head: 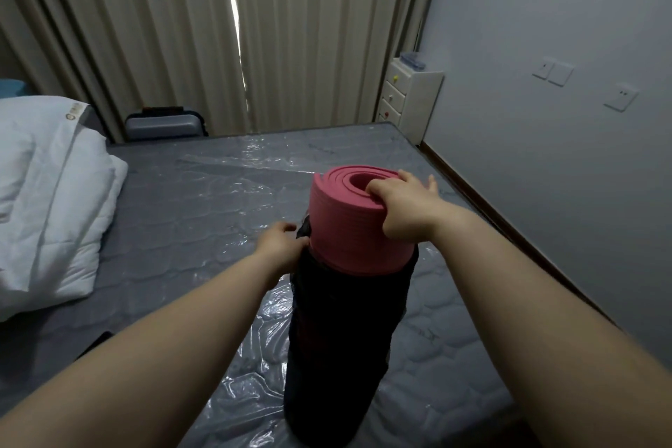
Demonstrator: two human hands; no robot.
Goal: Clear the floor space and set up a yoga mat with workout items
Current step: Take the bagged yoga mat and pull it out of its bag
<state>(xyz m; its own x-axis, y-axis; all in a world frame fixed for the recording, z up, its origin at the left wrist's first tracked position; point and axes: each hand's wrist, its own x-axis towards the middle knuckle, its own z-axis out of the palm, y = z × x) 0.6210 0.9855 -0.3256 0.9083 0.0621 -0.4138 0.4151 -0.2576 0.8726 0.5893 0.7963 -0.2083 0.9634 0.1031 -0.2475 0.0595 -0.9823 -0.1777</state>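
The right hand [402, 205] is clamped over the top rim of the rolled pink yoga mat [358, 225], fingers hooked into its centre. The left hand [282, 242] pinches the mouth of the black bag [342, 345] sleeving the mat's lower part. Both stand upright on the plastic-wrapped mattress [189, 215], white duvet [47, 200] far left.

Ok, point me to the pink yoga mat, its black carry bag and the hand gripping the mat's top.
pink yoga mat [345, 229]: head view, on the rolled side just above the bag.
black carry bag [345, 338]: head view, on the middle of its front.
right hand [403, 207]: head view, on the back of the hand.
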